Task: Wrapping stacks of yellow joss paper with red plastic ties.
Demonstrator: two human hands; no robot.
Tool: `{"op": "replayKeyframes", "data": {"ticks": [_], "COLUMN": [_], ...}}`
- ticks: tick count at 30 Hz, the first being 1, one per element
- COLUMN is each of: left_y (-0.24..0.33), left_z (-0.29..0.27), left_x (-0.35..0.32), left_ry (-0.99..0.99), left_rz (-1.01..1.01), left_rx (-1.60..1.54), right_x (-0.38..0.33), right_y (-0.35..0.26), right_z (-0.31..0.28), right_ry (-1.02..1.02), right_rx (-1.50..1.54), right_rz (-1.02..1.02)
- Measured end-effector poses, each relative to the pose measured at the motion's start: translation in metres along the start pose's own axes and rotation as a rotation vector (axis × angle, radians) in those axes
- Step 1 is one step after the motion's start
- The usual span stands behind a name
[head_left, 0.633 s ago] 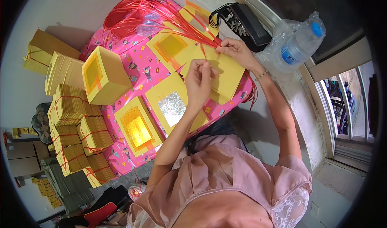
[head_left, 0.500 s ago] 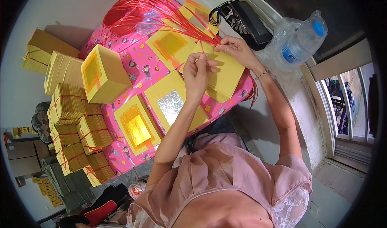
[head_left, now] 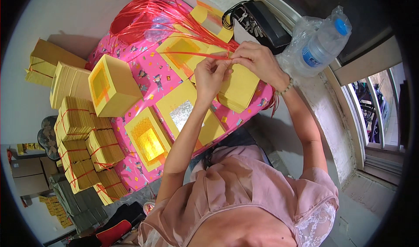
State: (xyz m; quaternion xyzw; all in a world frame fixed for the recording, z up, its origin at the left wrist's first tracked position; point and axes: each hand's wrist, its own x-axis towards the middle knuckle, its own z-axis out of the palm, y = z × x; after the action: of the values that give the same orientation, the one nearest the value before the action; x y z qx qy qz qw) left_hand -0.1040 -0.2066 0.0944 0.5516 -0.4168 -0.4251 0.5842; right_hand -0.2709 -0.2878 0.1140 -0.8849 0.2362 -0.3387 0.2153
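Note:
Both hands meet above a stack of yellow paper [head_left: 239,89] near the table's right edge. My left hand [head_left: 209,77] is closed, pinching a red plastic strip [head_left: 187,53] whose free end sticks out to the left. Close beside it, my right hand [head_left: 258,60] also pinches the strip, its fingertips almost touching the left ones. Behind the hands, a long bundle of red strips [head_left: 183,22] runs from the table's far left over the paper to the stack. Just where the strip passes around the stack is hidden by my fingers.
Yellow sheets with a gold square [head_left: 150,144] and a silver square [head_left: 181,115] lie on the pink tablecloth [head_left: 146,79]. Tied yellow bundles [head_left: 76,120] pile up at left, by a taller stack [head_left: 115,87]. A black bag [head_left: 268,26] and plastic bottle [head_left: 325,46] sit on the right ledge.
My hands have come together, the right one shifting toward the left. The strip between them now stretches out leftward past my left hand. The view has tilted slightly.

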Motion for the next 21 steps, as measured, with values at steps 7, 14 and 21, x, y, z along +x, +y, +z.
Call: {"op": "replayKeyframes", "data": {"ticks": [7,14,21], "left_y": [-0.006,-0.004,-0.003], "left_z": [0.003,0.008,0.009], "left_x": [0.000,0.004,0.001], "left_ry": [0.053,0.047,0.109], "left_rz": [0.096,0.075,0.070], "left_rx": [0.190,0.099,0.069], "right_x": [0.001,0.000,-0.017], "right_y": [0.002,0.007,-0.005], "right_z": [0.001,0.000,-0.015], "right_ry": [-0.005,0.069,-0.045], "right_rx": [-0.096,0.080,-0.118], "right_rz": [-0.023,0.045,0.381]}}
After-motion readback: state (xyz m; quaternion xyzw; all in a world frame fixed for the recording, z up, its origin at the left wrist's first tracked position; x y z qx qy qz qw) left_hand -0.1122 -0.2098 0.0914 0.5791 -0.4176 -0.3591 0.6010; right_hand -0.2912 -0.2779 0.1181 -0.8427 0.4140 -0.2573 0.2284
